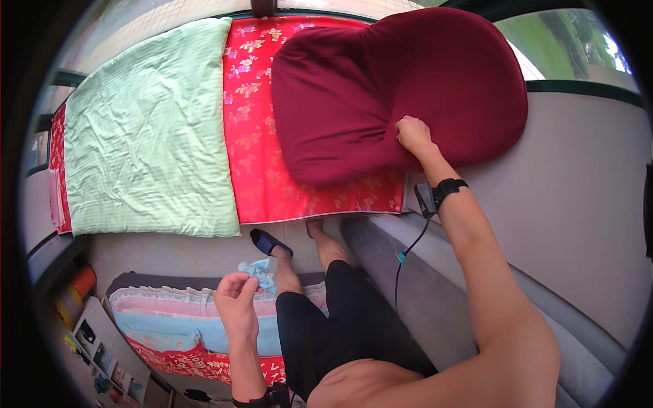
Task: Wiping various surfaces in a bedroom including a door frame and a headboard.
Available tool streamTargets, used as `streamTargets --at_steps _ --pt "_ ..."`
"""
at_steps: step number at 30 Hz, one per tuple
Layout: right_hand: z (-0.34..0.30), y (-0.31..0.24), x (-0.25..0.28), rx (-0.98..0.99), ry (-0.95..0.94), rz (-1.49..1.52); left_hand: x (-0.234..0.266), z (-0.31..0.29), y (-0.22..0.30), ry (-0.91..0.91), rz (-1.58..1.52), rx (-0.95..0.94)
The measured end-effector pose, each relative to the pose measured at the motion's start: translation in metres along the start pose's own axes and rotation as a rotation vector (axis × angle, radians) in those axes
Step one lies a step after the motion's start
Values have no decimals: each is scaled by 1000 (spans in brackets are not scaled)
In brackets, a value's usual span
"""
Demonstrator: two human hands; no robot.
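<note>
My right hand (413,134) is closed on the near side of a large dark red cushion cover (452,75). Its ribbed fabric is stretched smooth over a rounded shape at the right. Toward the left it lies loose, with folds running from near my fingers. Lower down, in front of my body, my left hand (237,299) pinches a small crumpled light blue piece of thin material (260,272); its exact kind I cannot make out. Under the cover spreads a shiny red floral cloth (248,136).
A pale green quilt (149,136) covers the left part of the surface. Below stands a bench with folded pink, blue and red bedding (204,326). A grey padded seat (422,285) is beside my legs; a small shelf (102,347) stands lower left. A cable (397,279) hangs from my right wrist.
</note>
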State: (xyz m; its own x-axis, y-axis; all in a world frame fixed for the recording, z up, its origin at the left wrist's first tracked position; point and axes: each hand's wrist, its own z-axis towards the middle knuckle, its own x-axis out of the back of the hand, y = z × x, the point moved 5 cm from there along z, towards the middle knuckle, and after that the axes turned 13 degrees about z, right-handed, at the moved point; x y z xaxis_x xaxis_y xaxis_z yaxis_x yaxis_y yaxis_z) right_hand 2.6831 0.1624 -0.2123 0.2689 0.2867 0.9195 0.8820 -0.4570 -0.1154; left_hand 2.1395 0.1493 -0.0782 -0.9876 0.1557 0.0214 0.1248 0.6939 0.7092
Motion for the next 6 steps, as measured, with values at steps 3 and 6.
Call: streamTargets --at_steps 3,6 --pt "10 9 -14 -25 -51 -81 12 1 -12 34 -7 18" --pt "16 28 6 -45 -5 -166 21 6 -22 53 0 7"
